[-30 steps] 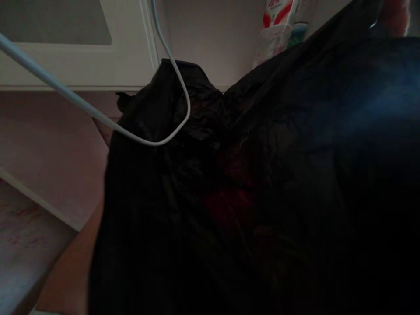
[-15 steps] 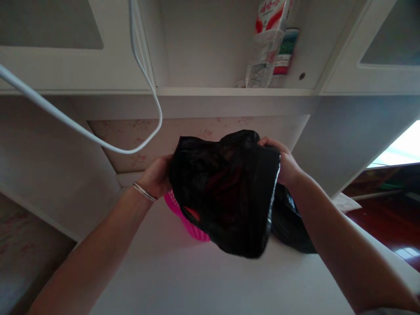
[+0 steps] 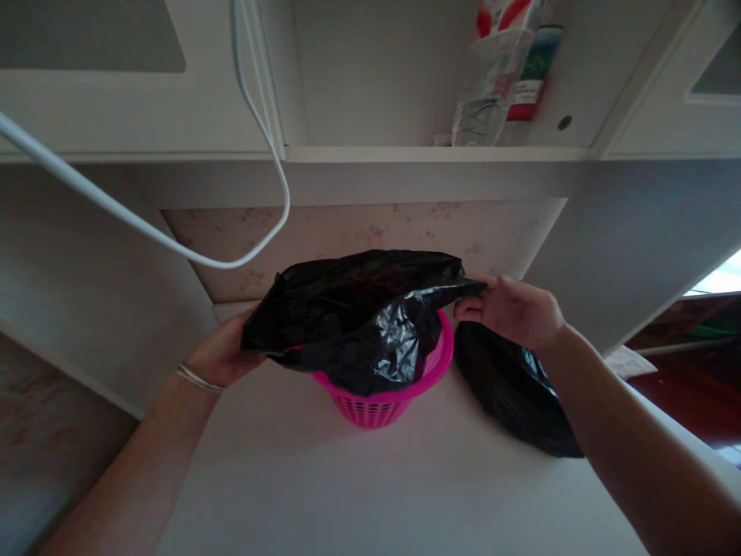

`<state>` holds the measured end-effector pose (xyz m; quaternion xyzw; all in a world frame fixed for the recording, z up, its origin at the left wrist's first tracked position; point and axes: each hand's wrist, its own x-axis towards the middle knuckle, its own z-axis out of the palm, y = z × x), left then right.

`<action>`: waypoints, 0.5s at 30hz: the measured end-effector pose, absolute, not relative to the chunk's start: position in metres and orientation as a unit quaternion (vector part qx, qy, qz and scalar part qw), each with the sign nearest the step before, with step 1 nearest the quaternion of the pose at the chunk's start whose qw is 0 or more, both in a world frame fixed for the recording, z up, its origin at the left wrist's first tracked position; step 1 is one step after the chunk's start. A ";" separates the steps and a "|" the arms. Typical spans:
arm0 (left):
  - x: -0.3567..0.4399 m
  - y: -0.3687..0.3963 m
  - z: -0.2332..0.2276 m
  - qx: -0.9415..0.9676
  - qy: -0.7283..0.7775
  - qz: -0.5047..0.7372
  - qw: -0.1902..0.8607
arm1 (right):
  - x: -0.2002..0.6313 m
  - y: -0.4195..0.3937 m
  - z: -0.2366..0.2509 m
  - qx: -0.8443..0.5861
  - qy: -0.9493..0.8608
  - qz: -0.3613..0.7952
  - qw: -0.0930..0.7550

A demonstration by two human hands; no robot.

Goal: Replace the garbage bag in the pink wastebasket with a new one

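As a black plastic bag (image 3: 399, 344) sags partly into a pink perforated basket (image 3: 370, 409), the left hand (image 3: 225, 351) grips its mouth at nine o'clock, fingertips mostly hidden, and the right hand (image 3: 521, 309) pinches its corner at about two. The bag's inside is too dark to read. A second black bag (image 3: 515, 394) lies just beside the basket at three o'clock; toward one, a cabinet compartment (image 3: 376, 77) holds a clear container (image 3: 483, 108) and a can (image 3: 536, 73). The held film is creased, shiny in front.

A crumpled, glossy black plastic bag (image 3: 353, 328), mouth spread wide, sags into an upright, perforated pink basket (image 3: 373, 409).
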<state>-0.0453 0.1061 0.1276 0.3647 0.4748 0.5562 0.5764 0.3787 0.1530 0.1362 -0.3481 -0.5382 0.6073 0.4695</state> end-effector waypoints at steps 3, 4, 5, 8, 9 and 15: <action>-0.046 0.097 0.119 0.336 0.453 0.546 0.620 | 0.387 0.144 0.124 -0.396 -0.454 0.606 0.520; -0.045 0.094 0.117 0.325 0.446 0.552 0.625 | 0.388 0.141 0.119 -0.411 -0.437 0.593 0.537; -0.043 0.091 0.115 0.308 0.441 0.560 0.630 | 0.388 0.138 0.113 -0.417 -0.432 0.584 0.547; -0.038 0.076 0.111 0.247 0.445 0.579 0.636 | 0.390 0.124 0.096 -0.399 -0.459 0.597 0.522; -0.037 0.071 0.109 0.237 0.446 0.581 0.638 | 0.391 0.119 0.090 -0.388 -0.472 0.607 0.509; -0.042 0.057 0.080 0.260 0.451 0.574 0.632 | 0.403 0.105 0.051 -0.373 -0.611 0.577 0.393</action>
